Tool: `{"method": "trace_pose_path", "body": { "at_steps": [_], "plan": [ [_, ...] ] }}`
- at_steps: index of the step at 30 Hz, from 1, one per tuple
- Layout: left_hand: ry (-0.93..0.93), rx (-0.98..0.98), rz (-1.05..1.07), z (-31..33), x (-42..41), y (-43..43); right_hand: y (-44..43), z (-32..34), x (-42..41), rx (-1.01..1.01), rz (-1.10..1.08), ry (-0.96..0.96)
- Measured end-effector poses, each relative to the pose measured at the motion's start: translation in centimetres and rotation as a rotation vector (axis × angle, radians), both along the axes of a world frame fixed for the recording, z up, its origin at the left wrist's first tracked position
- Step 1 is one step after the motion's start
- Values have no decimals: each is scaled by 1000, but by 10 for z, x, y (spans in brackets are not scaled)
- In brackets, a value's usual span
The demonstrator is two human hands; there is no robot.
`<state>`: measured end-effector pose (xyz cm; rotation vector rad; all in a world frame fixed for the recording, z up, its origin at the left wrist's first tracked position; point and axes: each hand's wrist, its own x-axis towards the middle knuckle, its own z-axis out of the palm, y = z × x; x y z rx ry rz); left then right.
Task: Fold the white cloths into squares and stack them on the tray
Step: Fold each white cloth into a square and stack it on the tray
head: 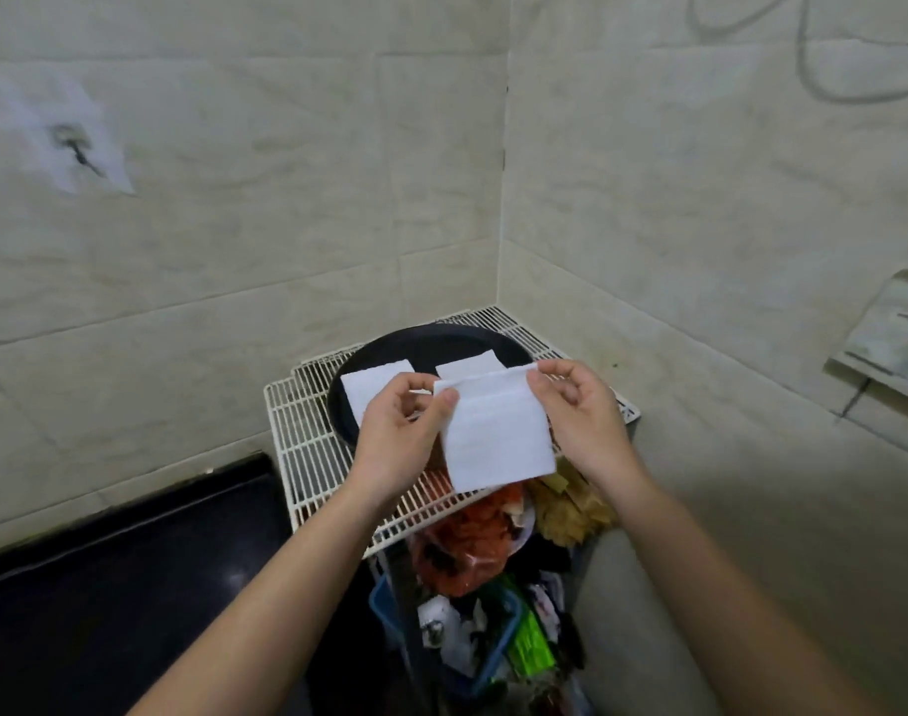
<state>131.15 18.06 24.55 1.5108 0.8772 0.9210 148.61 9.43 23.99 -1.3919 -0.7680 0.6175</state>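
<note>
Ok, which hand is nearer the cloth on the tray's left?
Left. The left hand sits right in front of that cloth; the right hand is further right, past the held cloth.

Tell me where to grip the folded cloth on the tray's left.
Probably pinch the left cloth at its bare left edge, from the left: it lies flat on the tray, and the left hand, pinching the held cloth, covers its right part.
</note>
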Motion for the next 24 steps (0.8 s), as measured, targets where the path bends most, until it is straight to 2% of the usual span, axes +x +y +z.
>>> {"method": "trace_pose_path", "body": {
  "at_steps": [4, 9, 16, 20, 24],
  "plan": [
    [34, -154, 118, -2, 42, 12, 27, -2, 53, -164, 152, 162],
    [73, -280, 234, -13, 78, 47, 63, -12, 93, -265, 331, 142],
    [115, -406, 245, -31, 123, 120, 140, -41, 129, -325, 248, 156],
    [226, -343, 242, -50, 137, 158, 181, -56, 143, -375, 223, 111],
    [378, -263, 231, -64, 139, 179, 208, -68, 149, -440, 189, -24]
  ]
}}
